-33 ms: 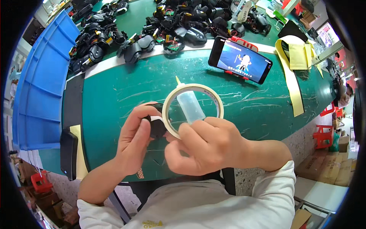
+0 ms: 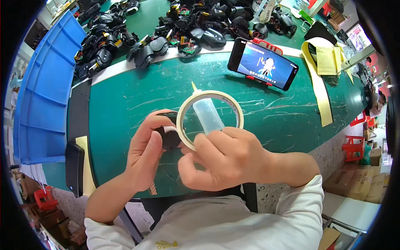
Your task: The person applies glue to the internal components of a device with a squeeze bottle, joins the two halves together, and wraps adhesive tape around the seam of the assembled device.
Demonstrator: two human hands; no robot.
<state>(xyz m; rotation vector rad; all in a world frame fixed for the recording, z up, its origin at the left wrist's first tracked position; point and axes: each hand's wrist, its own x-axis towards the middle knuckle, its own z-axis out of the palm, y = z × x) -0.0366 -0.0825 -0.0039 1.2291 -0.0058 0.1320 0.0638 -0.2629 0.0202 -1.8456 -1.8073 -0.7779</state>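
Observation:
My left hand point(image 2: 146, 155) grips a small black part point(image 2: 169, 138) just above the green mat point(image 2: 125, 104). My right hand point(image 2: 225, 158) holds a cream roll of tape point(image 2: 210, 93) by its near edge, and the ring's left rim touches the black part. Through the ring I see a translucent squeeze bottle point(image 2: 208, 115) with a yellow nozzle; it appears to lie on the mat. Both hands meet near the table's front edge.
A phone point(image 2: 263, 62) with a lit screen leans on a red stand behind the roll. Several black parts point(image 2: 183, 29) are piled along the back. A blue crate point(image 2: 46, 91) stands at the left, yellow strips point(image 2: 318, 83) at the right, a dark device point(image 2: 75, 167) at the front left edge.

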